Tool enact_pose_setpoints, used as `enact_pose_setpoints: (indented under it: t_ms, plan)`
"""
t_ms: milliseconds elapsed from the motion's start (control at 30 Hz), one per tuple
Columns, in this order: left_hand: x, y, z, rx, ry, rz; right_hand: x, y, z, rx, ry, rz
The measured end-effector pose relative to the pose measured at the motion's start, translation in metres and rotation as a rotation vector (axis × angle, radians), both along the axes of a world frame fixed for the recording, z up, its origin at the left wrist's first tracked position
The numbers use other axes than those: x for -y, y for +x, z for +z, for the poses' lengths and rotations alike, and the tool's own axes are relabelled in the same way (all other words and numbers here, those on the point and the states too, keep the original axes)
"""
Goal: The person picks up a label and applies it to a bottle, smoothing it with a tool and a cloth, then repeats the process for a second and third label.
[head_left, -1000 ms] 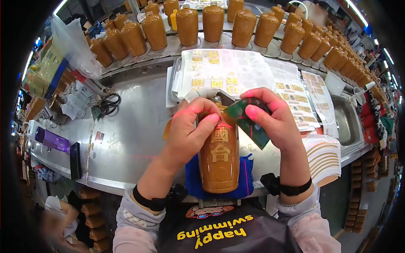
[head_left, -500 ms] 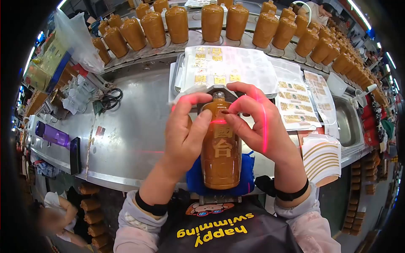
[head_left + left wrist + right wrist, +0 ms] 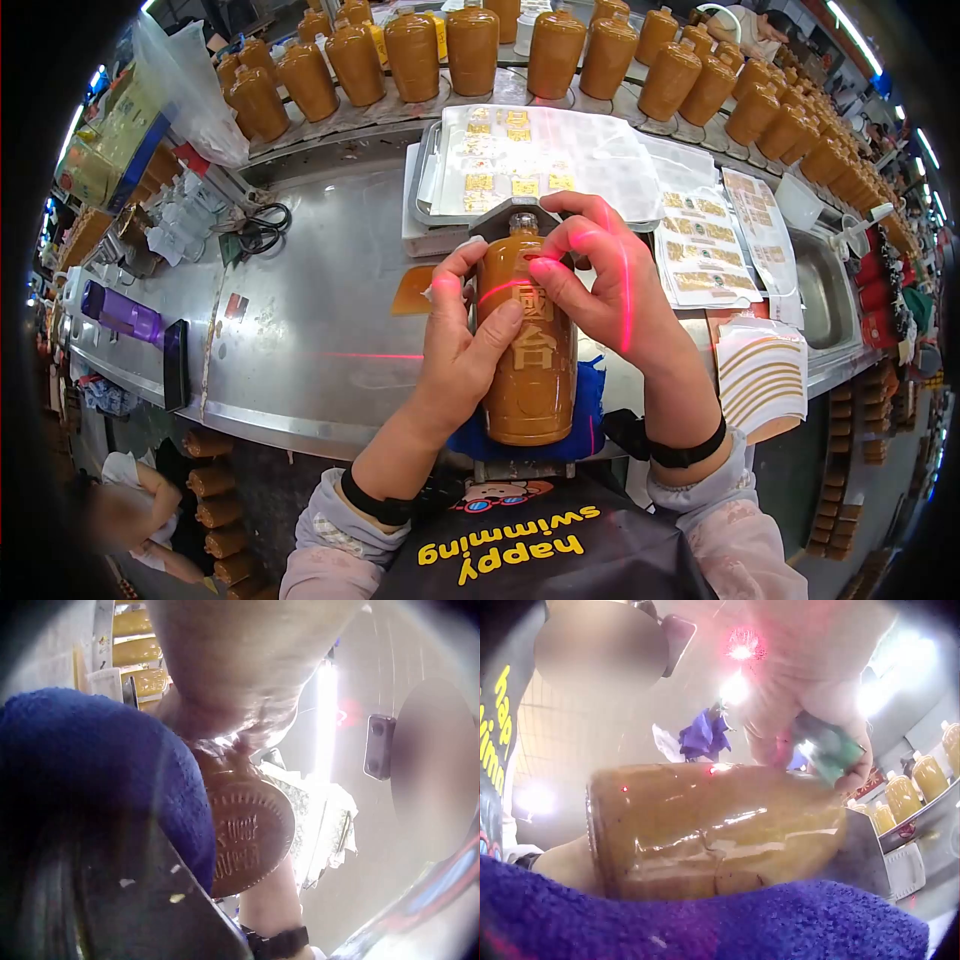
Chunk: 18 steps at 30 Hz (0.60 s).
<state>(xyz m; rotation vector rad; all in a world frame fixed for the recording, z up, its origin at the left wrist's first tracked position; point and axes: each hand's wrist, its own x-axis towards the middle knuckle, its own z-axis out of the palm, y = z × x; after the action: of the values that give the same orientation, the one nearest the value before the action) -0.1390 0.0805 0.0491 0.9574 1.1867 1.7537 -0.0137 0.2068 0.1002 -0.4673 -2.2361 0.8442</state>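
A glossy brown bottle [image 3: 528, 400] with gold characters on its front leans back on a blue towel [image 3: 590, 400], its clear neck against a dark metal rest [image 3: 505, 212]. My left hand [image 3: 455, 345] grips its left side, thumb across the front. My right hand [image 3: 610, 290] has thumb and index fingertips together right at the bottle's face, above the upper character. In the right wrist view a green flat card [image 3: 832, 754] is held among that hand's fingers. The bottle's embossed base [image 3: 251, 840] shows in the left wrist view.
Behind the bottle a tray bears a white sheet [image 3: 590, 150] of gold decals. More decal sheets [image 3: 700, 245] lie to the right, near a sink [image 3: 825, 300]. Brown bottles [image 3: 470, 55] line the far conveyor. Scissors [image 3: 265, 230] and a purple cup [image 3: 125, 310] are at left.
The green card has turned out of the head view behind the right hand, whose fingertips moved to the bottle's face. The left hand moved down onto the bottle's side. Conveyor bottles shifted.
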Motion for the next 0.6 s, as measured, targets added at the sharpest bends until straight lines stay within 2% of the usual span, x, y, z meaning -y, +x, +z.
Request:
enact_pose_setpoints:
  t_ms: [167,267,367,600]
  plan:
    - [0.000,-0.004,0.002,0.098,0.021,-0.025,0.001,-0.005,-0.001,0.006,-0.024,-0.003]
    - [0.000,-0.005,-0.003,-0.077,-0.008,0.011,0.002,-0.007,-0.001,0.013,-0.040,-0.006]
    - [0.000,-0.008,-0.007,-0.007,0.004,-0.025,0.001,-0.006,-0.004,0.005,-0.041,-0.008]
    - [0.006,-0.011,-0.010,-0.160,0.009,-0.027,0.000,-0.012,-0.005,0.005,-0.041,0.002]
